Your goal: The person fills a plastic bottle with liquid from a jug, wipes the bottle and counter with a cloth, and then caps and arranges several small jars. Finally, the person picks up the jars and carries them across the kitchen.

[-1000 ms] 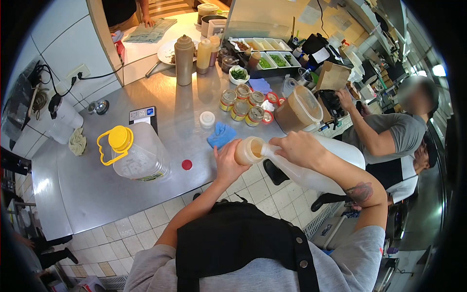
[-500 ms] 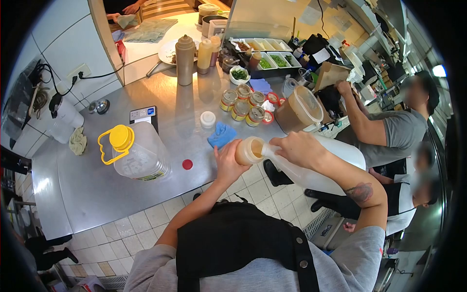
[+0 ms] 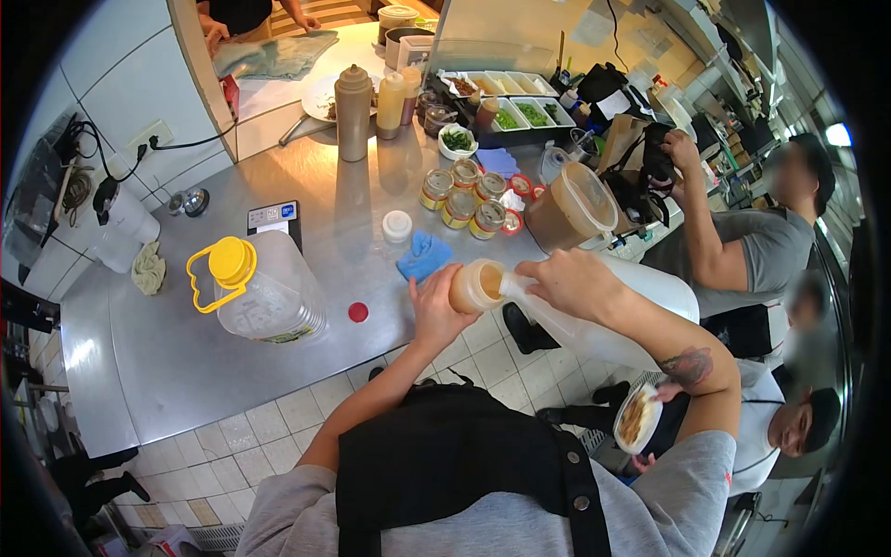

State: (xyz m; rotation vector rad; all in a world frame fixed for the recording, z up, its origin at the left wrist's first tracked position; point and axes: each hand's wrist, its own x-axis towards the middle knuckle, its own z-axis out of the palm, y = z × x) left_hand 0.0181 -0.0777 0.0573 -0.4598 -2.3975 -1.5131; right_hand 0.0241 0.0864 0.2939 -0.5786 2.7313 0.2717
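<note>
My left hand [image 3: 439,308] is wrapped around a small translucent bottle [image 3: 475,286], held with its open mouth tipped to the right and tan sauce inside. With my right hand [image 3: 568,283] I grip the neck of a big whitish plastic jug [image 3: 577,336]. The jug lies tilted, its mouth against the bottle's opening; whether liquid is flowing I cannot make out. Just beyond my left hand on the steel counter are a blue cloth [image 3: 424,256] and a white lid [image 3: 396,226]. A red disc [image 3: 357,312] lies left of it.
A clear jug with a yellow cap [image 3: 232,264] stands at left, near a scale [image 3: 275,219]. Several glass jars [image 3: 458,209], a tub of brown sauce [image 3: 568,212] and squeeze bottles [image 3: 353,116] stand farther back. Co-workers [image 3: 742,241] are at right, one carrying a food dish [image 3: 637,415].
My hands, the bottle and the jug hold almost the same position. At lower right, a co-worker's dish has come into view. Another co-worker has lifted a dark item from the box.
</note>
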